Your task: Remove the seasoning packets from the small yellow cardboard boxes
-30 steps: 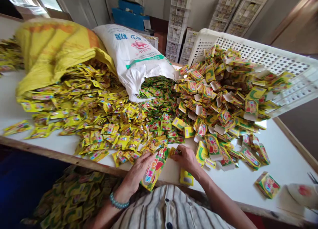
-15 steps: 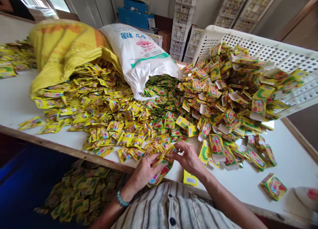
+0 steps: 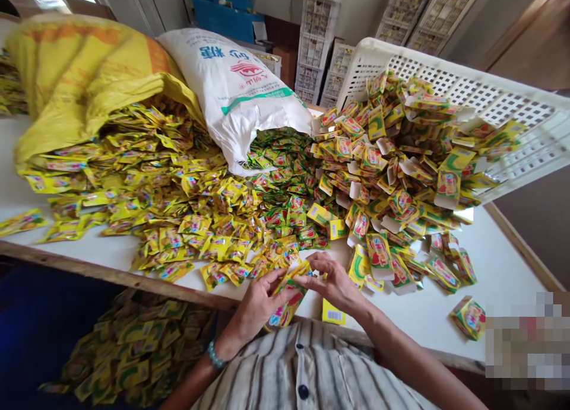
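Holds a printed box [image 3: 281,316] tilted at the near edge of the desk [image 3: 507,267], close to the striped shirt [image 3: 267,362]. Grips the box in the left hand [image 3: 256,303], with thumb laid across its upper face and fingers bent at its side. Pinches a yellow piece [image 3: 291,274] at the far end of the box between thumb and finger of the right hand [image 3: 332,280]; cannot tell whether sachet or flap. Has both hands almost together, neither spread wide.

Differs from a second ago in the right hand: then apart, to the right of the box, now at its far end. Matches half a second ago closely in the grip of both hands.

Keeps the box between the hands, mostly under the left thumb, with its near end sticking out toward the shirt.

Shows a barcoded box [image 3: 333,312] just below the right wrist. Farther off, shows yellow sachets [image 3: 191,226] before a yellow sack [image 3: 84,66] at left, green sachets [image 3: 285,193] at the mouth of a white sack [image 3: 222,72], and open boxes [image 3: 396,208] heaped at right, in and before a white basket [image 3: 525,113].
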Demonstrator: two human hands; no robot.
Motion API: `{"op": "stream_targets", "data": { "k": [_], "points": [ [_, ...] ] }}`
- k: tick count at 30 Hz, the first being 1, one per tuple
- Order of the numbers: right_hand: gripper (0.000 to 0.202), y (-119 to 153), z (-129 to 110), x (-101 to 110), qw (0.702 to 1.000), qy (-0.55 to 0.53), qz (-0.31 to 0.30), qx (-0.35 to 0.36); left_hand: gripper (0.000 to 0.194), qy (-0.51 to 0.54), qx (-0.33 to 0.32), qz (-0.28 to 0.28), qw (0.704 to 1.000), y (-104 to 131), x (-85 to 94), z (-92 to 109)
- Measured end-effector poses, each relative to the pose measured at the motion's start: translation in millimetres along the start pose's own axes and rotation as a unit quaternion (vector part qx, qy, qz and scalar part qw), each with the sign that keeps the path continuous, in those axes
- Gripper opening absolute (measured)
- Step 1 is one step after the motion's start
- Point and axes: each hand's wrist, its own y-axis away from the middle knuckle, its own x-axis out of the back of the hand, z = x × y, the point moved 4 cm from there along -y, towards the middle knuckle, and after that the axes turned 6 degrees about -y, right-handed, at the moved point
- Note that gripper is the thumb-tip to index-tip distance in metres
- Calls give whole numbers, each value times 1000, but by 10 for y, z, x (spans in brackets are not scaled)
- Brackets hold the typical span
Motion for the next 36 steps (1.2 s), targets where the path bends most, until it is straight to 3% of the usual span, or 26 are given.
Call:
{"op": "stream_targets", "data": {
  "k": [4,7,9,14,16,20,23,26,31,34,36],
  "points": [
    [41,-44,3,27,996,68,43,31,41,-20,-24,8,999,-53,3,8],
    [39,-69,-30,-66,994,82,-32,67,35,-23,-38,-2,999,-79,-28,27],
    [41,-78,-39,-94,994,72,-69,49,36,-2,-39,3,999,-101,-67,38],
    [46,-91,12,-78,995,69,-70,32,36,32,-49,74,996,-177,-153,27],
    [43,-84,113,-71,998,32,-51,18,33,31,-40,96,994,-194,-160,-7],
    [37,-19,365,-97,987,-135,74,-38,37,74,-28,133,988,-173,-108,-51],
    [41,35,433,-271,961,-258,57,-79,43,89,-47,157,982,-125,-53,-33],
    [36,50,372,-358,958,-273,25,-83,32,53,-62,149,985,-95,-10,-22],
    [36,9,300,-321,970,-227,-14,-87,16,-12,-55,122,991,-96,71,-26],
    [51,-18,286,-279,967,-240,13,-83,22,30,-48,108,992,-90,91,17],
    [45,-23,231,-238,984,-167,33,-49,31,80,-39,108,990,-74,91,40]
  ]
}}
